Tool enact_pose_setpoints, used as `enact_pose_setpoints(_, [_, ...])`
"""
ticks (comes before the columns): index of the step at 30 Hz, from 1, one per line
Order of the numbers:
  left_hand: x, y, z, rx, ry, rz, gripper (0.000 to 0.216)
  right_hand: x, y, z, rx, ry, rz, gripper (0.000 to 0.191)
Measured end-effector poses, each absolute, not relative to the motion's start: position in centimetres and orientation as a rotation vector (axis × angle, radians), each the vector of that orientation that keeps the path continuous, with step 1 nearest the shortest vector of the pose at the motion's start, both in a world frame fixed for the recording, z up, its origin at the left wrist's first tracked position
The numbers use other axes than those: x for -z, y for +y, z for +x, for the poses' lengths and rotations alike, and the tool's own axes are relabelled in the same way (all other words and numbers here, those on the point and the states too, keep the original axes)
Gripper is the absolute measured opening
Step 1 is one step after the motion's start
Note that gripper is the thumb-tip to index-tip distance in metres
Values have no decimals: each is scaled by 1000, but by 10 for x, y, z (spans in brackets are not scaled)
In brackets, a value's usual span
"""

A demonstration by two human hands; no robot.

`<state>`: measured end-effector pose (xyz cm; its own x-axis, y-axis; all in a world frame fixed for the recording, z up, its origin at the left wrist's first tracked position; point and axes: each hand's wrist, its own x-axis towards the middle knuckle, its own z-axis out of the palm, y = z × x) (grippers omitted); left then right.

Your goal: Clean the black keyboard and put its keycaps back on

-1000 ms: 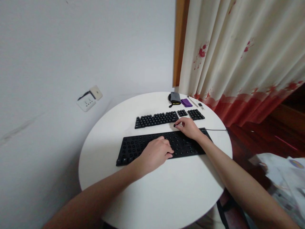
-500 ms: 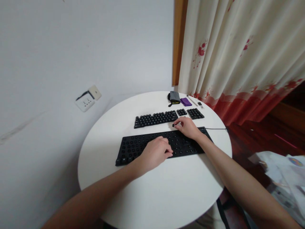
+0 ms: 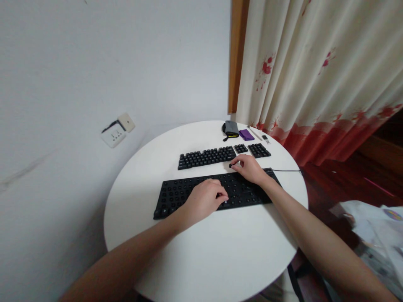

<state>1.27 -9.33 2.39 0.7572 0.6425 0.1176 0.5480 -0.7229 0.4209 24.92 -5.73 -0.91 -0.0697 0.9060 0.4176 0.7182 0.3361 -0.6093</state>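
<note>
A black keyboard base with its keycaps off lies across the round white table. Behind it the removed black keycaps stand in rows, with two smaller groups to the right. My left hand rests on the middle of the keyboard base with fingers curled. My right hand is at the base's far edge, fingers pinched on a small black keycap.
A grey pouch, a purple cloth and a thin tool lie at the table's far edge. A cable runs off to the right. A flowered curtain hangs behind; a wall socket is on the left.
My left hand has shifted slightly forward on the keyboard base. My right hand stays at the far edge with the keycap.
</note>
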Motion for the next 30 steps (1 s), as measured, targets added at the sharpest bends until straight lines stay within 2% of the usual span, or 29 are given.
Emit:
enact_pose_setpoints(11, [-23,-96,15,-300,868,2596,7,0,-61,247,-344,-1778,-1413,5])
enact_pose_setpoints(17, [-20,-94,14,-316,860,2582,8,-17,-106,232,-496,-1671,-1366,7])
enact_pose_setpoints(22, [-19,-93,14,-329,833,2574,8,-4,-158,220,-682,-1717,-1292,8])
enact_pose_setpoints(30, [-24,-91,15,-313,813,2510,10,14,-173,216,-672,-1689,-1327,10])
